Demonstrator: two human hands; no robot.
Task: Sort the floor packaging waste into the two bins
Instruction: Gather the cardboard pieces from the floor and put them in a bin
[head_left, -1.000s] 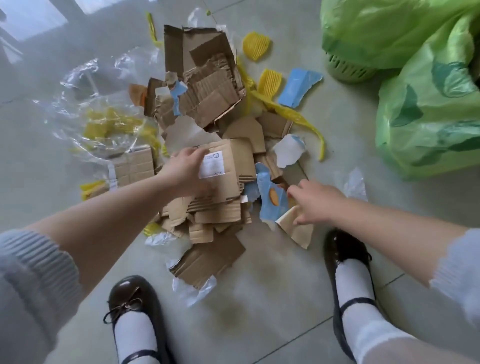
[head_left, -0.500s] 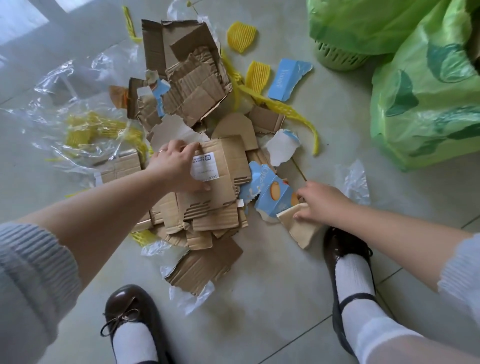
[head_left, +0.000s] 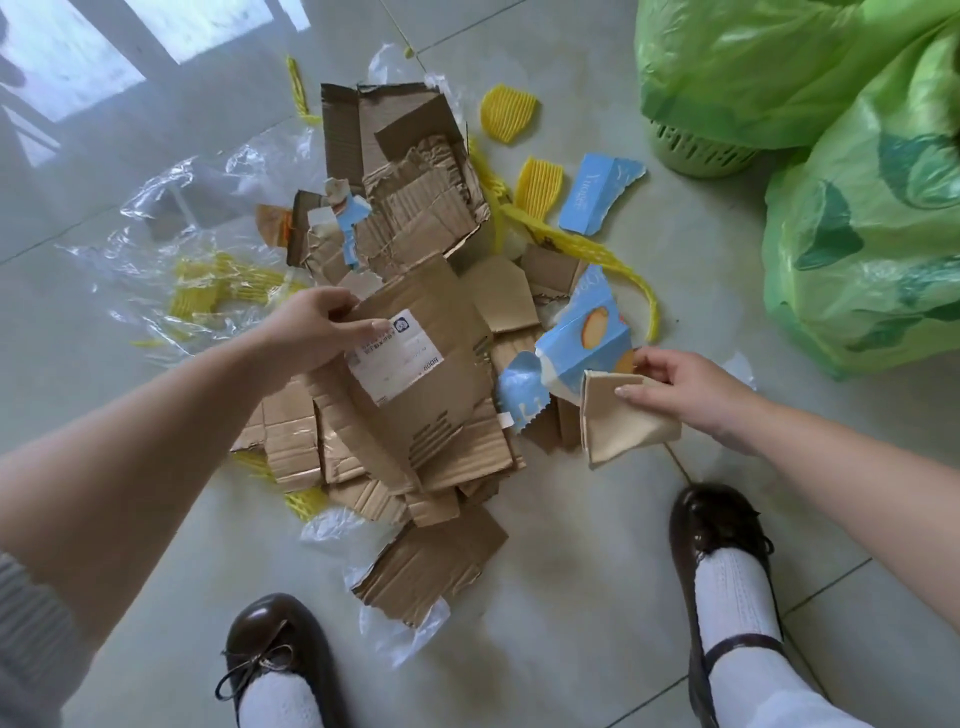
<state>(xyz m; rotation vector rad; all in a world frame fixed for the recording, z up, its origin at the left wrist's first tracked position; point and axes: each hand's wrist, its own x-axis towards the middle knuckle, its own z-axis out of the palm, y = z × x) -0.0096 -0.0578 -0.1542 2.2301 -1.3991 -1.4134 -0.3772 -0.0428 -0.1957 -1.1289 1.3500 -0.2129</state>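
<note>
Between her two hands the heap of torn packaging sits on the floor, and both hands already have hold of a piece. The left hand grips the upper left corner of a labelled cardboard panel, thumb over the face, fingers curled behind the edge. That panel runs long from her fingers down and to the right, tilted up off the stack beneath it. The right hand pinches a beige card scrap together with a blue printed carton piece; the scrap hangs point-down from her fingertips, the blue piece rising away from them. The hands are well apart, each closed on its own piece. The two bins, lined in green bags, stand beyond her right hand, up and to the right, so that hand looks far nearer them. I'd guess the left panel has to swing across the whole pile to reach either
</note>
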